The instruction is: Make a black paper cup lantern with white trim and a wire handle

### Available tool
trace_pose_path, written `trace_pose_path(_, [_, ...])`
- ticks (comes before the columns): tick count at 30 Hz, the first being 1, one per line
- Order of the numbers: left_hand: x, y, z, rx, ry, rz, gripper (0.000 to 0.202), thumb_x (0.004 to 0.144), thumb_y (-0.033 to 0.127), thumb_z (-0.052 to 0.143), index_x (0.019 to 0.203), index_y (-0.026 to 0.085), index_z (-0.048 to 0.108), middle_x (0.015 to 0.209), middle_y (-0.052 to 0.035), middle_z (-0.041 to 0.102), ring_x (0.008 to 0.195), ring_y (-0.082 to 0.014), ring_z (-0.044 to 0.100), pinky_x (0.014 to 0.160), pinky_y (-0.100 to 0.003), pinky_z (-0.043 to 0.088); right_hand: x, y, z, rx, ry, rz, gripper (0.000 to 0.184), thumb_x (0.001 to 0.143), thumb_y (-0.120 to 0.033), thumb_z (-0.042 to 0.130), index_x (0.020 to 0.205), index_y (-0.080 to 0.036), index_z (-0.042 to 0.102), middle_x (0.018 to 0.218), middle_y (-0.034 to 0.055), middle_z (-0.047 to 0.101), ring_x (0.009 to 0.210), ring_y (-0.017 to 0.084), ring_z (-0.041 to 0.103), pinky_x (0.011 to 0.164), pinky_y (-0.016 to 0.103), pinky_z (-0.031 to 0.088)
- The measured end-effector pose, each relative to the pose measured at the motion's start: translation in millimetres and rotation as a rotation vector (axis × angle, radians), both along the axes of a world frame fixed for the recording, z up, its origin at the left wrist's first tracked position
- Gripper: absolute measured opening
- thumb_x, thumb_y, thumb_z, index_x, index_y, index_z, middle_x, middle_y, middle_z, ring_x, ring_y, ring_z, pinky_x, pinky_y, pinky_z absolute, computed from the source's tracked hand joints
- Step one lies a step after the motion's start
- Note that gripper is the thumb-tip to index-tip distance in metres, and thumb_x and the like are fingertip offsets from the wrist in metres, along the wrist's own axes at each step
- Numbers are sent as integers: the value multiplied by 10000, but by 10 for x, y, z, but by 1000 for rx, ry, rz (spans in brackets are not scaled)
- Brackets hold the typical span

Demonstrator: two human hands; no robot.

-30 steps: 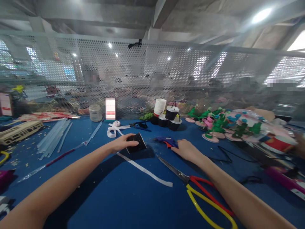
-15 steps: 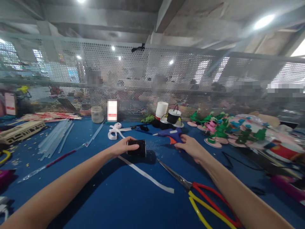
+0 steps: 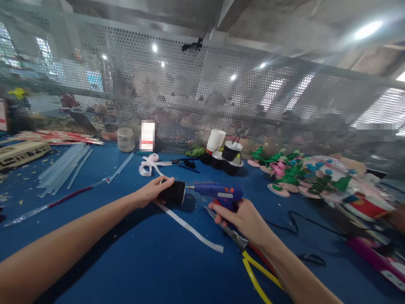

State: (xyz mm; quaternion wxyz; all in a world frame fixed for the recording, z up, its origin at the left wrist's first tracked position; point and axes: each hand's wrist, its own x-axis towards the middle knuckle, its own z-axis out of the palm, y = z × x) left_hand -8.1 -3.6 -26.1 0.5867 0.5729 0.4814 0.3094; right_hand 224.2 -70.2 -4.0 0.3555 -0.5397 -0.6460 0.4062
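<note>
My left hand (image 3: 151,192) grips a small black cup (image 3: 173,192) lying on its side just above the blue table (image 3: 136,257). My right hand (image 3: 240,217) is closed round the handle of a blue glue gun (image 3: 218,192), held level with its nozzle pointing left at the rim of the black cup. A strip of white ribbon (image 3: 190,228) lies on the table beneath the cup and runs toward me.
Scissors with red and yellow handles (image 3: 249,264) lie under my right forearm. Black cups with white lids (image 3: 228,157), a white cup stack (image 3: 215,141), a ribbon bow (image 3: 151,164) and a jar (image 3: 125,139) stand by the perforated screen (image 3: 202,97). Foam flowers (image 3: 294,173) fill the right, clear glue sticks (image 3: 63,169) the left.
My right hand has picked the glue gun up off the table and brought its nozzle to the cup. My left hand has turned the cup's opening toward the gun.
</note>
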Motion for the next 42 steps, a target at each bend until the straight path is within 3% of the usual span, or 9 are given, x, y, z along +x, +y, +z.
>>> trace_pose_path(5, [27,-4,20,45,81,-13,457,672,595,506,843,173,459,619,35,461,437,-68,446,373,-181,321,-6,-54,-15,-22,-105,-34,249,694,-376,554,658,-131,576,478,11,578,404,100,507,434,213,449])
trace_pose_path(10, [40,3,4,53,96,-9,465,689,597,485,867,167,466,590,31,459,404,-68,438,359,-189,291,-36,-52,-68,-80,-152,-75,236,681,-359,561,720,-127,574,451,-4,554,405,115,524,414,219,461])
trace_pose_path(18, [31,17,-29,54,102,3,485,679,618,476,857,167,463,568,37,457,401,-73,438,362,-193,299,-45,-30,-130,-28,-234,-164,237,677,-378,554,661,-143,578,382,-30,497,351,114,495,372,215,425])
trace_pose_path(42, [36,13,-25,73,83,-12,456,692,603,474,841,171,461,573,33,448,401,-72,430,357,-189,283,-49,-10,-120,-19,-231,-165,262,688,-405,543,625,-151,549,369,-40,472,344,106,480,378,211,420])
